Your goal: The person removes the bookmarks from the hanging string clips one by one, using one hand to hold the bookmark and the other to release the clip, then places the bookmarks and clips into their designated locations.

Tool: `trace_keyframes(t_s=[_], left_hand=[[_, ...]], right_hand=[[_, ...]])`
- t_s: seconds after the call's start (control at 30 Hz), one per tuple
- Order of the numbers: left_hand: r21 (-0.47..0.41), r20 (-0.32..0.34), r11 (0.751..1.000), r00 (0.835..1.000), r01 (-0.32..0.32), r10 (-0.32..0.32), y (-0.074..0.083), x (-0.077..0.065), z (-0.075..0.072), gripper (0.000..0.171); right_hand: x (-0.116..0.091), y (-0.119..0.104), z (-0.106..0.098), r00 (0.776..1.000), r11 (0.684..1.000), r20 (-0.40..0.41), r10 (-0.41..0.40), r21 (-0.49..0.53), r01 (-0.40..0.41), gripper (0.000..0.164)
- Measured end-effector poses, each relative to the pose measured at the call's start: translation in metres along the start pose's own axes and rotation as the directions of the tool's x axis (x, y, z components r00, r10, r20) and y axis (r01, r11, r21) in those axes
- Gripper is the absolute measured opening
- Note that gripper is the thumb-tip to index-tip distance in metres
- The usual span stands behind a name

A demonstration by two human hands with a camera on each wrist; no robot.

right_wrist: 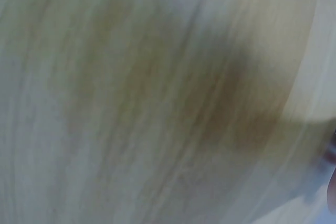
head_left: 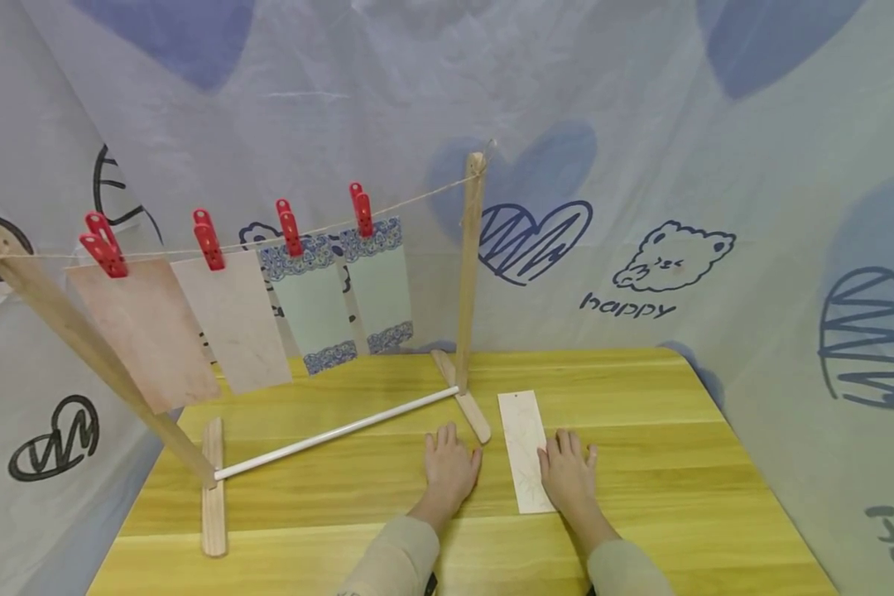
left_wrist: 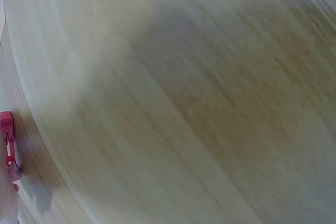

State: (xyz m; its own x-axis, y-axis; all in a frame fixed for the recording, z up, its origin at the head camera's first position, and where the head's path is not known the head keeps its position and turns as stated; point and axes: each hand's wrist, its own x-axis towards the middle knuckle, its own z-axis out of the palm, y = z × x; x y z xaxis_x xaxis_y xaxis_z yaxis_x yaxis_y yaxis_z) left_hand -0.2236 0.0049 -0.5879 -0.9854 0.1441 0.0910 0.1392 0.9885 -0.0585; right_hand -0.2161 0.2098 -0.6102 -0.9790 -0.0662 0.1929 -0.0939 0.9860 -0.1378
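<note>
In the head view my left hand point(head_left: 449, 468) rests palm down on the table, just in front of the wooden rack, with relaxed fingers. The left wrist view shows a red clothespin point(left_wrist: 8, 140) at its left border, with a fingertip point(left_wrist: 14, 171) right at its lower end. My right hand point(head_left: 569, 473) lies on the table with its fingers over the right edge of a cream paper strip point(head_left: 523, 447). This strip lies flat, has a small hole near its far end and faint markings.
Left stands a wooden rack point(head_left: 468, 281) with a white crossbar point(head_left: 335, 433) and a string point(head_left: 432, 192). Several red clothespins point(head_left: 289, 228) hold cards on it, including a pinkish card point(head_left: 145, 331), a pale card point(head_left: 231, 323) and a blue-bordered card point(head_left: 313, 306). A patterned cloth point(head_left: 656, 149) hangs behind.
</note>
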Motion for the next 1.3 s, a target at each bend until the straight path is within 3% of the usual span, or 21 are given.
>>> trace_keyframes(t_s=[0.33,0.73,1.3], left_hand=[[0.029,0.004,1.0,1.0,-0.003,0.003,0.0013,-0.0021,0.0016,0.055],[0.117,-0.039,0.992,0.998,-0.052,0.057,0.0004,-0.0026,0.0031,0.056],[0.128,-0.036,0.988,0.995,-0.088,0.093,-0.0008,0.0,0.0043,0.056]], right_hand=[[0.0011,-0.0029,-0.0044,0.997,0.999,0.073,-0.001,-0.039,0.004,0.033],[0.0006,-0.0039,-0.009,0.994,0.999,0.108,-0.003,-0.043,0.008,0.031],[0.0026,-0.0039,-0.0092,0.992,0.999,0.127,0.011,-0.038,-0.006,0.031]])
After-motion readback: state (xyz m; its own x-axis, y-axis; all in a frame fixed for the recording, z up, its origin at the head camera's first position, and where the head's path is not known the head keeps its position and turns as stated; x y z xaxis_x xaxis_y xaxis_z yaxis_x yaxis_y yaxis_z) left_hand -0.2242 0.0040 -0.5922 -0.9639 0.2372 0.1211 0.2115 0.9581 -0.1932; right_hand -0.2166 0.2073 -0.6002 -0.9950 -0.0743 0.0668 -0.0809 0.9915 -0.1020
